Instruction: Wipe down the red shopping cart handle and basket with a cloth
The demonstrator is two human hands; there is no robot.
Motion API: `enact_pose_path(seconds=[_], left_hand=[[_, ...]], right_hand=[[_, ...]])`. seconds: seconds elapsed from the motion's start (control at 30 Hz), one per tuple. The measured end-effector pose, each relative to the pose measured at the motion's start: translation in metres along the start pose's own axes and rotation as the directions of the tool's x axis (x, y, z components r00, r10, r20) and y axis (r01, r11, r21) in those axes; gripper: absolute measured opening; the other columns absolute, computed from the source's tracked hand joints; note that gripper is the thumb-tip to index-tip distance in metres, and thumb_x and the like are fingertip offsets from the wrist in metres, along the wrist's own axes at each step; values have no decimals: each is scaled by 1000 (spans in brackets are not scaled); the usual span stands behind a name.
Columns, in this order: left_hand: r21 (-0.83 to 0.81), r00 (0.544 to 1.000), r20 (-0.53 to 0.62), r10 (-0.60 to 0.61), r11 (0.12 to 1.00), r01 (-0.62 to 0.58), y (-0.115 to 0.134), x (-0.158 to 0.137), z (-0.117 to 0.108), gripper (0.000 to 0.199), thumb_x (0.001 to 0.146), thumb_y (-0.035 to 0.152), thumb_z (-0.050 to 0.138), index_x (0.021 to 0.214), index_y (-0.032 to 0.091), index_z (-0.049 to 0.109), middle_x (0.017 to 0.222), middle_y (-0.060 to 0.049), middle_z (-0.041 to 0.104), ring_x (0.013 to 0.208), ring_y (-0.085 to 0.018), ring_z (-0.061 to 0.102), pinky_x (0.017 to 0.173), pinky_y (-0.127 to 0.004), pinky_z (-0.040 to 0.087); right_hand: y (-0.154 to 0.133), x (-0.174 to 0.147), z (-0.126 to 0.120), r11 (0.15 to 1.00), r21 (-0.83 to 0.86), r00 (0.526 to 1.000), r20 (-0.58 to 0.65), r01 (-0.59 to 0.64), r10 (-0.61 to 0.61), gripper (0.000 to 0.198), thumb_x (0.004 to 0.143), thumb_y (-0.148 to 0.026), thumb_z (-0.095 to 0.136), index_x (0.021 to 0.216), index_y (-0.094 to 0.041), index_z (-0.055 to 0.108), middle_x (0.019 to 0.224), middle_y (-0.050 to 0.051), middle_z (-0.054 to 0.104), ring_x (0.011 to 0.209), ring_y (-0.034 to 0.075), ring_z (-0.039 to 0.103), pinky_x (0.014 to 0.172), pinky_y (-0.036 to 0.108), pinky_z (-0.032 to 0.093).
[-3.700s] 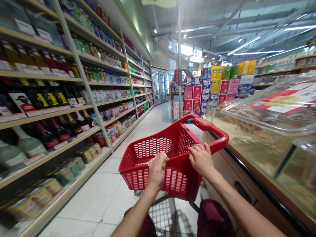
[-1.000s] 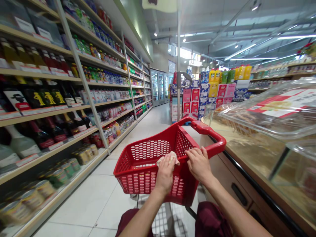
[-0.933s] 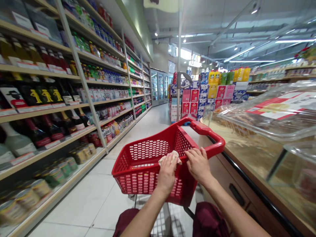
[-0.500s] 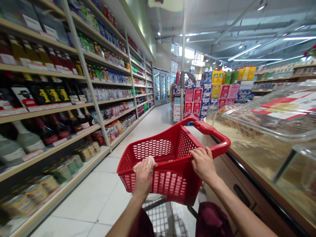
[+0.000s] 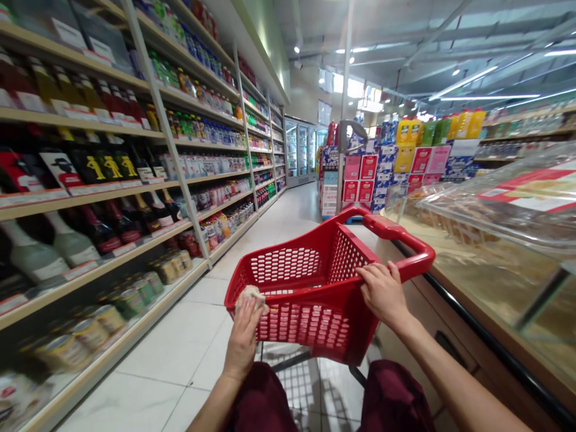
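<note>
A red plastic shopping cart [image 5: 306, 324] with perforated walls stands right in front of me, its handle toward the right. My left hand [image 5: 245, 321] presses a crumpled whitish cloth [image 5: 252, 294] against the rim near the cart's left corner, fingers closed over it. On the right, my right hand [image 5: 382, 291] grips the cart's upper rim close to where the handle joins; its fingers curl over the edge. The basket's inner floor is mostly hidden by the near wall.
Shelves of bottles and cans [image 5: 198, 180] line the left side. A counter with a clear-lidded food display [image 5: 522, 210] runs close along the right. Ahead stand stacked drink cartons [image 5: 360, 177], a grey pole [image 5: 345, 72] and glass-door fridges [image 5: 299, 150]. Pale tiles [image 5: 189, 336] cover the floor.
My left hand has slid the cloth leftward along the cart's rim to its corner. The right hand keeps its hold on the rim. The view has shifted slightly.
</note>
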State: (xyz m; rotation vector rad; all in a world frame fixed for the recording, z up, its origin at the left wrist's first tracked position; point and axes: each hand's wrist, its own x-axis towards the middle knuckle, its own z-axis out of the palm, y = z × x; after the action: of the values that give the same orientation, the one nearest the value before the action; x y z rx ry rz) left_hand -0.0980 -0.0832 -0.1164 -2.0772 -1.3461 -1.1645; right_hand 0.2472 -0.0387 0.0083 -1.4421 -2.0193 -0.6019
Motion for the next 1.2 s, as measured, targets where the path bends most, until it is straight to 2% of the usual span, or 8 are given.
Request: enact_pose_path(seconds=[0.17,0.4,0.53,0.8,0.93,1.07,1.13,1.2], left_hand=[[-48,997,73,-5,999,9,23,-24,11,52,83,7,34,129,29,30,128,-2,47,126,-17,29,101,-40,35],[-107,999,50,4,994,1,31,7,8,44,84,11,35,125,28,38,131,-4,43,126,-20,28,101,-44,33],[-165,971,221,89,985,-52,37,-9,16,45,82,8,37,122,28,42,124,-4,51,122,-18,35,98,-38,38],[-481,970,221,-102,853,200,90,35,11,50,79,6,34,124,26,40,134,-4,38,125,-17,31,103,-38,30],[-642,882,360,-303,606,470,120,47,12,50,72,8,41,119,24,47,132,-3,42,124,-16,33,106,-37,23],[-724,597,592,-541,-32,689,149,47,17,43,74,28,51,116,20,51,126,-6,49,119,-20,40,104,-37,27],[-674,494,724,-481,-346,653,152,47,12,48,77,46,46,115,18,51,124,-9,50,117,-22,42,101,-37,32],[-610,481,790,-380,-403,683,140,49,2,56,78,56,36,114,16,52,123,-11,51,118,-24,41,99,-40,33]], right_hand=[[1,0,0,1000,-13,1000,6,12,-11,28,74,-15,46,97,-18,61,98,3,64,99,21,50,98,41,17],[1,0,0,1000,-22,1000,-2,14,-14,28,74,-16,46,97,-18,61,97,3,64,98,21,50,98,42,18],[0,-1,-1,999,-25,1000,4,28,-28,28,74,-16,45,97,-19,61,97,3,64,97,21,50,97,42,19],[3,4,-6,1000,15,1000,28,11,-12,29,74,-18,45,98,-18,61,100,5,63,100,23,50,97,47,19],[-17,-7,-12,990,142,999,-29,-15,19,29,76,-20,45,99,-18,60,108,8,60,107,26,46,98,52,18],[-82,-55,8,858,513,992,90,26,-84,42,78,-26,46,120,-21,47,122,9,51,113,22,44,95,43,34],[-115,-79,25,765,640,989,148,-73,-29,54,77,-24,46,129,-19,34,129,11,43,119,23,39,93,41,39],[-138,-89,40,694,703,984,170,-156,49,52,77,-19,44,128,-19,35,127,11,45,120,22,39,94,42,39]])
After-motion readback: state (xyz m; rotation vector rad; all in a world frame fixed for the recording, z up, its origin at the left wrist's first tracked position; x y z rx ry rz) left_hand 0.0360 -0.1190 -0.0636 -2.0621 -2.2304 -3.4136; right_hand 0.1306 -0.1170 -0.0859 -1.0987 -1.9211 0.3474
